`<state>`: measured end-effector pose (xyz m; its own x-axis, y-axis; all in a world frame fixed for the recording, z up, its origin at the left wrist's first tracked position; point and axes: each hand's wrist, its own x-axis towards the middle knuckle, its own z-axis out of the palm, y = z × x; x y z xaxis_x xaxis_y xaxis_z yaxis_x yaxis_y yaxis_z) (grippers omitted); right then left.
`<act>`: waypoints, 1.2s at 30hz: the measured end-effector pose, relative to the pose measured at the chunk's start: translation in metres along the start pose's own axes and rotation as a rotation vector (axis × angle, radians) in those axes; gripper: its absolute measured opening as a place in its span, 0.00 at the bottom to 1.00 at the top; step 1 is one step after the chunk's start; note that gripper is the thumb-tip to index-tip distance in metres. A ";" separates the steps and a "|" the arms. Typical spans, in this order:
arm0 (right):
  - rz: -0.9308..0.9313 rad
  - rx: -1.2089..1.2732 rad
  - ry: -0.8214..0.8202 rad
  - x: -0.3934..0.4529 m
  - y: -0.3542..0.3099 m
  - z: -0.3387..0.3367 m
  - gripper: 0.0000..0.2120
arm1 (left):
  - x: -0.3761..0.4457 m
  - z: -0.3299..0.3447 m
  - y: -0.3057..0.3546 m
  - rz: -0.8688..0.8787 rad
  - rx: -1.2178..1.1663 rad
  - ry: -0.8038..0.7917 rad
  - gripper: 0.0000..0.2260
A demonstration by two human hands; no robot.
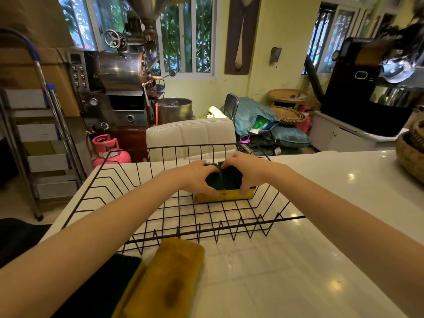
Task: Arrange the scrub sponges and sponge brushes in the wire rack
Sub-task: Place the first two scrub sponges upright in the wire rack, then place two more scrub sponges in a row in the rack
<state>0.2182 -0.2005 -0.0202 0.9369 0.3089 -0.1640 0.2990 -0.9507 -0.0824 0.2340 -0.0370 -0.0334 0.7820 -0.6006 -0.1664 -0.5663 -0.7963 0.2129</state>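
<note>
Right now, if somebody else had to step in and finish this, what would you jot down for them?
Left hand: shut on the sponges, left side.
Right hand: shut on the same sponges, right side.
Sponges: two, green side up, side by side at the far end inside the rack.
Done: those two are in, being squared up.
Left: two more pieces lie on the counter in front of the rack, a green pad and a yellow sponge. No brushes in view.

Both hands (pixel 226 177) press seemingly two scrub sponges (pixel 226 188) in wire rack (pixel 142 237)
</note>
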 end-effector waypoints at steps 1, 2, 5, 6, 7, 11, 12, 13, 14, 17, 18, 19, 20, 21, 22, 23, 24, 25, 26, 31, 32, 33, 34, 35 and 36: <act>0.002 -0.023 0.005 -0.001 -0.001 0.002 0.40 | -0.004 -0.003 0.003 -0.002 -0.014 -0.012 0.29; 0.004 -0.025 0.005 -0.002 -0.002 0.004 0.39 | -0.010 -0.006 0.006 0.002 -0.037 -0.018 0.29; 0.015 0.101 -0.002 -0.008 -0.004 0.005 0.34 | -0.032 -0.020 0.013 0.042 -0.098 0.004 0.31; 0.015 0.154 0.009 -0.012 -0.005 0.003 0.33 | -0.040 -0.024 0.014 0.054 -0.103 0.022 0.31; 0.012 0.193 0.030 -0.015 -0.007 0.001 0.34 | -0.049 -0.028 0.015 0.064 -0.106 0.041 0.32; -0.035 0.243 0.138 -0.029 -0.021 -0.008 0.39 | -0.082 -0.034 0.015 0.082 -0.131 0.101 0.32; -0.057 0.271 0.161 -0.034 -0.027 -0.010 0.39 | -0.090 -0.034 0.014 0.080 -0.136 0.111 0.33; -0.080 0.312 0.188 -0.039 -0.034 -0.011 0.39 | -0.098 -0.034 0.014 0.078 -0.150 0.122 0.33; -0.107 0.355 0.219 -0.045 -0.042 -0.012 0.39 | -0.106 -0.034 0.012 0.074 -0.172 0.138 0.34; -0.183 0.459 0.322 -0.066 -0.068 -0.012 0.41 | -0.131 -0.028 0.008 0.064 -0.239 0.192 0.37; -0.205 0.492 0.352 -0.074 -0.077 -0.011 0.42 | -0.140 -0.025 0.006 0.056 -0.262 0.211 0.38; -0.225 0.528 0.372 -0.080 -0.086 -0.009 0.42 | -0.148 -0.021 0.005 0.049 -0.283 0.231 0.38; -0.248 0.558 0.383 -0.087 -0.095 -0.006 0.43 | -0.157 -0.016 0.004 0.046 -0.298 0.251 0.39; -0.269 0.574 0.390 -0.094 -0.103 -0.002 0.43 | -0.165 -0.012 0.004 0.044 -0.304 0.265 0.39; -0.289 0.579 0.393 -0.101 -0.111 0.002 0.42 | -0.173 -0.007 0.004 0.038 -0.307 0.270 0.39; -0.310 0.581 0.393 -0.108 -0.118 0.007 0.41 | -0.182 -0.003 0.004 0.028 -0.306 0.263 0.39; -0.336 0.586 0.394 -0.115 -0.124 0.012 0.39 | -0.191 0.002 0.003 0.018 -0.301 0.248 0.38; -0.367 0.587 0.392 -0.121 -0.130 0.017 0.36 | -0.200 0.007 0.003 0.012 -0.293 0.238 0.38; -0.403 0.580 0.387 -0.127 -0.134 0.023 0.32 | -0.209 0.013 0.004 0.012 -0.282 0.243 0.37; -0.463 0.500 0.265 -0.141 -0.147 0.048 0.23 | -0.244 0.040 0.000 0.039 -0.266 0.336 0.27; -0.451 0.484 0.248 -0.141 -0.147 0.051 0.22 | -0.247 0.044 -0.002 0.035 -0.251 0.360 0.25; -0.436 0.463 0.231 -0.140 -0.147 0.053 0.21 | -0.248 0.047 -0.005 0.023 -0.236 0.390 0.23; -0.420 0.434 0.213 -0.140 -0.148 0.055 0.22 | -0.249 0.051 -0.007 0.010 -0.227 0.417 0.22; -0.402 0.401 0.192 -0.140 -0.149 0.057 0.22 | -0.250 0.055 -0.009 -0.004 -0.222 0.435 0.22; -0.381 0.371 0.177 -0.140 -0.151 0.059 0.23 | -0.251 0.057 -0.010 -0.012 -0.215 0.444 0.22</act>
<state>0.0316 -0.0988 -0.0430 0.8009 0.5887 0.1100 0.5684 -0.6893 -0.4492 0.0283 0.1180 -0.0490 0.8500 -0.4656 0.2464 -0.5266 -0.7416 0.4156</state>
